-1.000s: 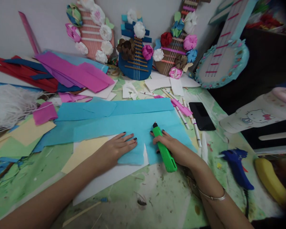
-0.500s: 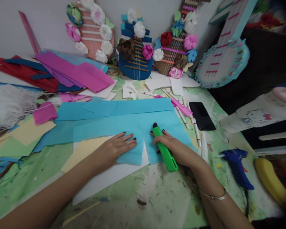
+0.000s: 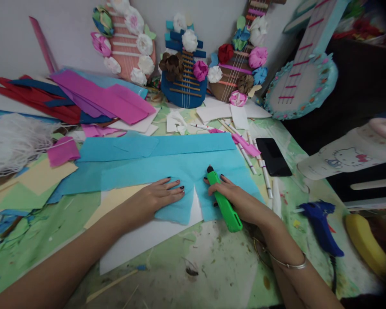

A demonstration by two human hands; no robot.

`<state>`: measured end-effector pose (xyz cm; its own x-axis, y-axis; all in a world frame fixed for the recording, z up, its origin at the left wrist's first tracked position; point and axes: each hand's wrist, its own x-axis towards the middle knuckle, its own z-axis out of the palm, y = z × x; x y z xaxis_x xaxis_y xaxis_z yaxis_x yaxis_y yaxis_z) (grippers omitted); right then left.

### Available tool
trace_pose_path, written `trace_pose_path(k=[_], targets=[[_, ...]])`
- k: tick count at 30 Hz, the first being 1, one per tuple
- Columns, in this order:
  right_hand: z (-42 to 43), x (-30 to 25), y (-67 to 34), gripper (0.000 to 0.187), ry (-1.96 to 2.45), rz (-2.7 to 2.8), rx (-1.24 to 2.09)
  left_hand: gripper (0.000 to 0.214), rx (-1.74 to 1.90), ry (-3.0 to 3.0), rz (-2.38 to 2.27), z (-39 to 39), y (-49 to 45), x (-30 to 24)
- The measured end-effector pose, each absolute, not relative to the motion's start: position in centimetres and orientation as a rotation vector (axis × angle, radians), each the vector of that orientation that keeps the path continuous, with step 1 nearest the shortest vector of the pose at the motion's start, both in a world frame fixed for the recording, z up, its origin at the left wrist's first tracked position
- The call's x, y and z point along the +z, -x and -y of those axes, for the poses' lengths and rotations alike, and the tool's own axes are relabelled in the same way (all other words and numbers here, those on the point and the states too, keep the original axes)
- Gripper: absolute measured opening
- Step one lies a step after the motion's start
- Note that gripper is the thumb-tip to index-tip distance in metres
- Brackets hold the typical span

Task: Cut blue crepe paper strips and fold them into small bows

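Light blue crepe paper (image 3: 180, 165) lies spread in front of me, with a narrow wedge-shaped slit at its near edge. Through the slit a white sheet (image 3: 128, 253) shows beneath. My left hand (image 3: 162, 197) presses flat on the paper left of the slit, fingers stretched out and holding nothing. On the other side, my right hand (image 3: 227, 191) rests on the paper with a green utility knife (image 3: 227, 210) held under the thumb. The knife's dark tip points away from me. Some right fingers are hidden behind the knife.
Paper-flower-trimmed model instruments (image 3: 183, 88) stand along the wall. Right of the paper are several markers (image 3: 265, 178), a black phone (image 3: 273, 156), a blue glue gun (image 3: 321, 227) and a cup (image 3: 347, 150). White yarn (image 3: 16, 143) and coloured crepe strips (image 3: 106, 96) lie left.
The slit in the blue paper looks slightly wider, its left flap shifted a little left. Both hands keep nearly the same place, and the whole view has moved slightly.
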<state>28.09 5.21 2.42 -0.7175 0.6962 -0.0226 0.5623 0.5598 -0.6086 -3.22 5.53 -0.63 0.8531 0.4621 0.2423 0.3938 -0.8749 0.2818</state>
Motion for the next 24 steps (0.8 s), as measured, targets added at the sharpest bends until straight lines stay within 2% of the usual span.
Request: trace_pose_path(k=[5,14,18,24], targets=[[-5.3,2.4,-28.2,0.037,1.049,2.602,0.877,0.047,0.438,-2.856,-0.648,-5.5,3.3,-0.5],[-4.6,2.8,-27.4,0.029,1.028,2.532,0.777,0.069,0.307,-2.940,-0.855,-5.0,2.5,0.2],[-4.8,2.2,-27.1,0.028,1.010,2.557,0.790,0.066,0.180,-2.919,-0.908,-5.2,2.5,-0.2],[-5.1,2.1,-27.3,0.025,1.032,2.576,0.811,0.059,0.219,-2.881,-0.912,-5.5,2.8,-0.4]])
